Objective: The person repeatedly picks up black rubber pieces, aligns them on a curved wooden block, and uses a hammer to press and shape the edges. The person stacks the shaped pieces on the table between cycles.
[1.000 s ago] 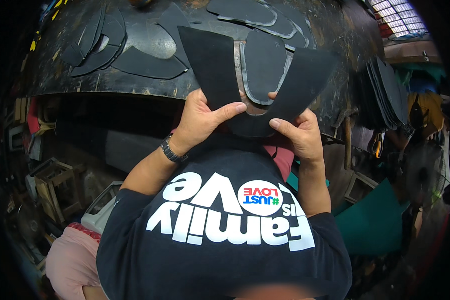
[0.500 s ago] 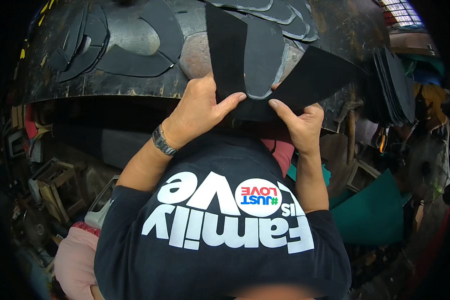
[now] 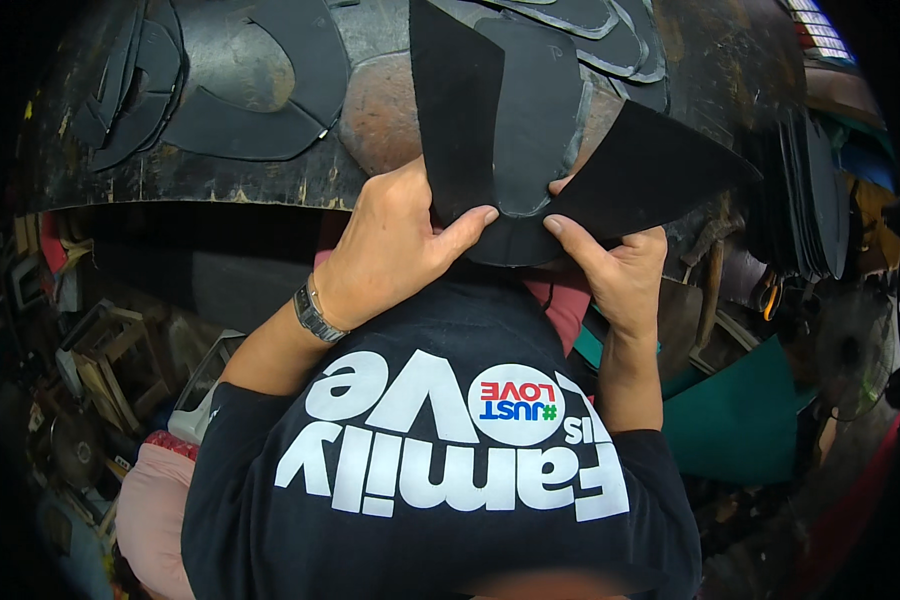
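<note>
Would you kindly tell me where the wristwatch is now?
In the head view, left of centre, the wristwatch is strapped just below the left hand.

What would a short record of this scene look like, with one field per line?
Left hand: pinching the black V-shaped piece near its bend
Right hand: pinching the same piece, across the bend
Between its arms: a tongue-shaped piece with a greyish edge, round end at the bend
Left wrist: a watch
Table: dark, worn
Table's left side: curved black cutouts
Lower right: a green sheet
</note>
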Demonstrator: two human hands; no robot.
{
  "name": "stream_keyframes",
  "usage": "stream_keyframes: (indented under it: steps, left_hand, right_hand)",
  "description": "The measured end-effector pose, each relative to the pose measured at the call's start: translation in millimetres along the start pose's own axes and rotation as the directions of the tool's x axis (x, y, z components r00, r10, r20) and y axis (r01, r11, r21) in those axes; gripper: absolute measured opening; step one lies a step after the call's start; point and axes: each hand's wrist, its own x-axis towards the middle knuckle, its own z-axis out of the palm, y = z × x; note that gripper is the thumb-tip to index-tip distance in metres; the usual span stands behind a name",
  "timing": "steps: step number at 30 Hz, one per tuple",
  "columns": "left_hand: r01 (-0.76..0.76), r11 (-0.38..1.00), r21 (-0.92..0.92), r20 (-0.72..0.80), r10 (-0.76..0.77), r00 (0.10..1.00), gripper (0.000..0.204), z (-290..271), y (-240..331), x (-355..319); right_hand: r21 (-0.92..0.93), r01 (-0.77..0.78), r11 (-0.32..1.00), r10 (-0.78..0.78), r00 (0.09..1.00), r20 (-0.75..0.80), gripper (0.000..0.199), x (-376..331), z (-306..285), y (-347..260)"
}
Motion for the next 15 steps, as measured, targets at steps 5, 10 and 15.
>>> stream_keyframes:
  steps: [5,10,15]
  left_hand:
    - [0.046,0.999,0.017,-0.005,-0.046,0.999,0.029,2.1,2.1,-0.9]
    - [0.073,0.997,0.025,0.004,-0.074,0.997,0.027,2.6,5.4,-0.2]
    - [0.082,0.996,0.035,0.012,-0.082,0.997,0.025,2.0,8.7,1.1]
  right_hand:
    - [-0.044,-0.021,0.999,0.023,0.999,0.033,0.023,3.7,-3.6,-1.8]
    - [-0.061,-0.024,0.998,0.026,0.999,0.027,0.024,4.6,-3.3,-1.3]
    - [-0.125,-0.011,0.992,0.012,1.0,0.006,0.024,5.1,-0.6,-0.9]
